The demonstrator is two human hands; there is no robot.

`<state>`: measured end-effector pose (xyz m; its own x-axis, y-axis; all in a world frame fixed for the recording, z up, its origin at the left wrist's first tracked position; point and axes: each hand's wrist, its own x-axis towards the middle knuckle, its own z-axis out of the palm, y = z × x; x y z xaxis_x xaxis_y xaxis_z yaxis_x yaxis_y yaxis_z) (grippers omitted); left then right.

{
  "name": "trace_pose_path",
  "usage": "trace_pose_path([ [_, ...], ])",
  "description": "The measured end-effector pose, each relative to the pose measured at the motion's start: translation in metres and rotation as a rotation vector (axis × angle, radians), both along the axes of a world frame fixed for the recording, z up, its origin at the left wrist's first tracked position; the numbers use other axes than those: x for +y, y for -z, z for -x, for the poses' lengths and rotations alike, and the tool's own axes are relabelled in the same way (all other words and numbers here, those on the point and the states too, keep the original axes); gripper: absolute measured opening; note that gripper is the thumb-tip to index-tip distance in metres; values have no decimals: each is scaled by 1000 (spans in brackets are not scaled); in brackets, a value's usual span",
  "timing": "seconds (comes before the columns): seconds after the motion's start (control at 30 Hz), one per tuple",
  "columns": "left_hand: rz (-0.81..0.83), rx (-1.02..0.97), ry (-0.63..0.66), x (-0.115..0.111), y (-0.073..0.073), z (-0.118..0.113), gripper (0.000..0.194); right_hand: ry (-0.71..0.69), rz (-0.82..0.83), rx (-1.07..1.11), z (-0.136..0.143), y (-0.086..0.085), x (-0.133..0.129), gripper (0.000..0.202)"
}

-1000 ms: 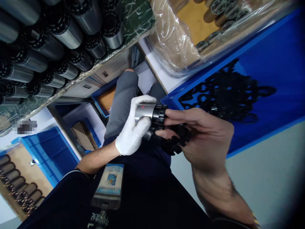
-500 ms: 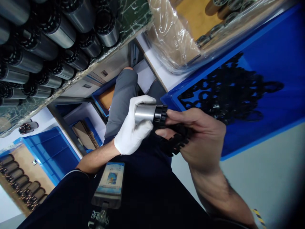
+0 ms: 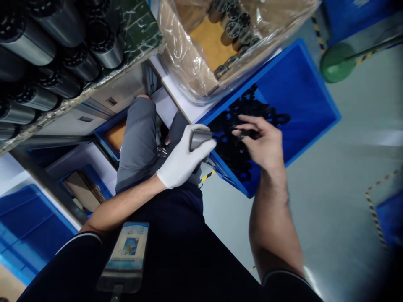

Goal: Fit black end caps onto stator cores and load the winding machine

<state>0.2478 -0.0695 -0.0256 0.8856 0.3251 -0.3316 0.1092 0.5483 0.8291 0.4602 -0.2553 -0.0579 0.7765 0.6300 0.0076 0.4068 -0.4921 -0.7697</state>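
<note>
My left hand (image 3: pixel 179 163), in a white glove, is wrapped round a smooth silver metal cylinder (image 3: pixel 199 139) in front of my knees. The cylinder's right end points toward the blue bin, and its rim there is hard to make out. My bare right hand (image 3: pixel 266 142) is over the blue bin (image 3: pixel 315 96), fingers curled around a dark piece that looks like a black notched ring (image 3: pixel 248 134); blur hides its exact shape. Beneath and around this hand lies a heap of black rings (image 3: pixel 233 157).
Metal cylinders with black slotted ends (image 3: pixel 105 46) stack on a green marbled surface (image 3: pixel 135 29) at upper left. A plastic-lined carton (image 3: pixel 195 63) holds more cylinders beyond the bin. A green round base with a pole (image 3: pixel 338 63) stands on the floor at right.
My right hand has moved away from the cylinder, up and over the heap of rings. My left hand keeps the cylinder. The view has shifted right, showing more floor.
</note>
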Motion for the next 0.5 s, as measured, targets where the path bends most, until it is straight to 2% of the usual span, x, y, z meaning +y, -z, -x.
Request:
trace_pose_path([
  [0.07,-3,12,-12,3,4,5,51,9,104,14,-1,12,-10,42],
  [0.13,2,32,-35,8,7,13,59,26,156,13,3,17,-16,38],
  [0.23,37,53,-78,17,7,23,68,62,187,-35,10,11,-16,34],
  [0.3,50,64,-100,20,4,29,69,106,183,-112,18,-3,-10,33],
  [0.37,81,58,-104,21,1,34,68,154,93,-154,34,-23,0,35],
  [0.43,147,6,-105,19,0,39,60,160,-101,-99,60,-47,14,42],
  [0.5,197,-69,-128,16,-1,44,50,82,-310,5,93,-69,33,51],
])
